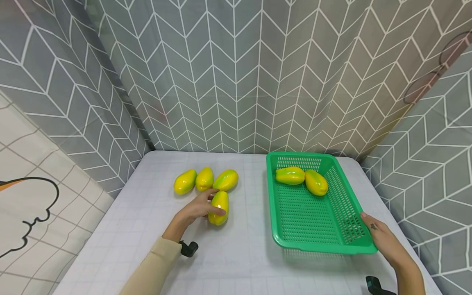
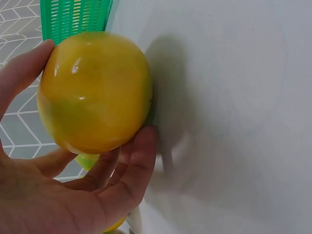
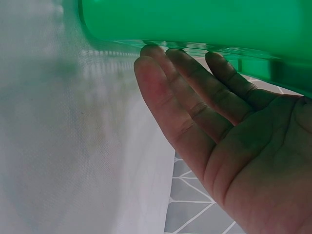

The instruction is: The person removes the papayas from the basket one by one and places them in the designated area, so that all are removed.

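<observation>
"yellow fruit (image 1: 220, 200), glossy and wider at one end: where is it?"

"left of the green basket (image 1: 324, 247), in the left hand (image 1: 200, 206), which pinches it between thumb and fingers. three more fruits (image 1: 204, 179) lie just beyond it, also left of the basket; two loose fruits (image 1: 316, 183) lie inside the basket, toward its far end."

"and the right hand (image 1: 384, 239)?"

"it grips the basket's near right corner, thumb on the rim, fingers tucked beneath."

"how would the yellow fruit handle?"

"probably stiff, judging by the shine, and perhaps light, though weight is a guess. the gloss suggests slippery skin, so a firm pinch across the widest part seems safest; the narrow end likely offers less to hold. it hardly looks fragile, though it could roll if dropped."

"what is hard to make out?"

"whether the fruit touches the white cloth (image 1: 243, 262) left of the basket or hangs just above it. in the left wrist view its bulk blocks part of the basket, and only slivers of other fruit show past the hand. in the right wrist view the thumb is out of sight, and so is the basket's inside. a black device (image 1: 377, 284), on the near side of the basket's right corner, is cut off at the bottom."
</observation>
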Tool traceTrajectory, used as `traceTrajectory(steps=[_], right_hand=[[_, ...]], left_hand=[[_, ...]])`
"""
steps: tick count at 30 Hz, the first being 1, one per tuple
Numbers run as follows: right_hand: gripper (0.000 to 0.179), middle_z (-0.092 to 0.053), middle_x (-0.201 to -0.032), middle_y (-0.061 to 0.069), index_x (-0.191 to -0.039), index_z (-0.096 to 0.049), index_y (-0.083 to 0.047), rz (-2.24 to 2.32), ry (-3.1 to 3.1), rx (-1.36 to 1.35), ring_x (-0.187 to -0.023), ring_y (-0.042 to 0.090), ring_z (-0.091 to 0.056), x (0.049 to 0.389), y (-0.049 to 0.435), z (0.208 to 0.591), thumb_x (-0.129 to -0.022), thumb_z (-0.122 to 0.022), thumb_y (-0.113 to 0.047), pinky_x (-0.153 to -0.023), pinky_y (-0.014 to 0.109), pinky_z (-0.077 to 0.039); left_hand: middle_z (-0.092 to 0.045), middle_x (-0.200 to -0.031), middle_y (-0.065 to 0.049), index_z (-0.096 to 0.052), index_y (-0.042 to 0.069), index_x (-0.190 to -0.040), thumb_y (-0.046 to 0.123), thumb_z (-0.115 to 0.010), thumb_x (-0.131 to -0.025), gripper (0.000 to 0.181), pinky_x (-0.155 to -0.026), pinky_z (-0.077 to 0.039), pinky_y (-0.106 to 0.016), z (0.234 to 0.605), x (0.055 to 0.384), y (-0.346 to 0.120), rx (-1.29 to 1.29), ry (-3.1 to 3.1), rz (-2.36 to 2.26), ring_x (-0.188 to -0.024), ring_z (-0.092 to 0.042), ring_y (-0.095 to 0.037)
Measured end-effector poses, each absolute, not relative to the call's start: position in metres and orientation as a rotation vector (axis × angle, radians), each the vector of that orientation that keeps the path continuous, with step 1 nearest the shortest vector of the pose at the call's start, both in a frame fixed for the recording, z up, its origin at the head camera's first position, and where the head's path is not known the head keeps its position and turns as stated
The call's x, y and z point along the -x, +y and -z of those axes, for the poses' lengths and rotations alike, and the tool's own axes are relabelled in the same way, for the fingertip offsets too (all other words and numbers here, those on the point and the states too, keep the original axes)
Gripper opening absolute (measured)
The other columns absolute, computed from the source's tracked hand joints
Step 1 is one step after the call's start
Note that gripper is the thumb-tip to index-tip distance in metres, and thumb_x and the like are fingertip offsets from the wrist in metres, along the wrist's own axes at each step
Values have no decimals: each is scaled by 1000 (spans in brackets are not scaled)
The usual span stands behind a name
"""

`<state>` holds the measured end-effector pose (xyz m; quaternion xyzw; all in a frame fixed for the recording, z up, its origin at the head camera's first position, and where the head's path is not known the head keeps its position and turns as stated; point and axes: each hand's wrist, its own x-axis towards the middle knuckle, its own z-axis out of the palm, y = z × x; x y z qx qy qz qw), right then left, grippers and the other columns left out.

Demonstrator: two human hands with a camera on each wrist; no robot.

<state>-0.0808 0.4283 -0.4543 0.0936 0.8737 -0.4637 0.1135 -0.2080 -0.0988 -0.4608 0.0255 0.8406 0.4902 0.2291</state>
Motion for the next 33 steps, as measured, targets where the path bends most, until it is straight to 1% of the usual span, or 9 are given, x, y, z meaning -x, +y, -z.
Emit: traceTrajectory(steps=[5,11,14,20,23,29,33], right_hand=[[86,-6,-165,48,-160,-3,20,1361,2564,-274,-154,67,-8,80,428,454,-114,-14,-53,-117,85,-16],[87,-3,-166,47,-160,-3,19,1371,2553,-281,-154,68,-3,81,429,455,-114,-15,-53,-118,85,-13],[87,-3,-166,47,-160,-3,19,1367,2550,-286,-154,68,-3,81,429,455,-114,-15,-54,-118,85,-13],[87,-3,-165,47,-160,-3,19,1363,2556,-285,-154,68,-4,80,429,455,-114,-14,-54,-118,85,-13],[87,-3,-165,47,-160,-3,19,1367,2558,-280,-154,68,-2,80,429,455,-114,-14,-53,-118,85,-12],[86,-3,-166,47,-160,-3,19,1372,2567,-270,-155,68,-1,81,429,455,-114,-15,-53,-118,85,-11],[86,-3,-166,47,-160,-3,19,1371,2568,-270,-155,67,-3,81,429,455,-114,-15,-53,-118,85,-12]], left_hand=[[-47,-157,-23,-41,15,-161,25,-92,-79,97,-90,-58,-41,464,208,-99,-57,2325,-1339,-121,-60,-34],[-47,-156,-23,-40,14,-162,27,-92,-79,99,-93,-59,-45,464,207,-97,-44,2338,-1331,-122,-60,-35],[-48,-155,-23,-39,13,-162,28,-92,-79,100,-92,-59,-44,464,206,-96,-40,2342,-1328,-121,-60,-35],[-49,-154,-22,-41,13,-161,30,-93,-79,99,-84,-58,-39,462,205,-97,-41,2353,-1321,-120,-60,-34],[-50,-155,-21,-42,14,-160,32,-93,-79,97,-84,-58,-37,461,205,-97,-37,2360,-1317,-121,-61,-33],[-51,-156,-19,-43,15,-160,35,-91,-81,95,-90,-62,-39,458,206,-100,-8,2363,-1311,-122,-63,-32],[-49,-158,-19,-42,14,-161,35,-89,-84,93,-95,-63,-43,454,206,-102,1,2371,-1323,-124,-64,-33]])
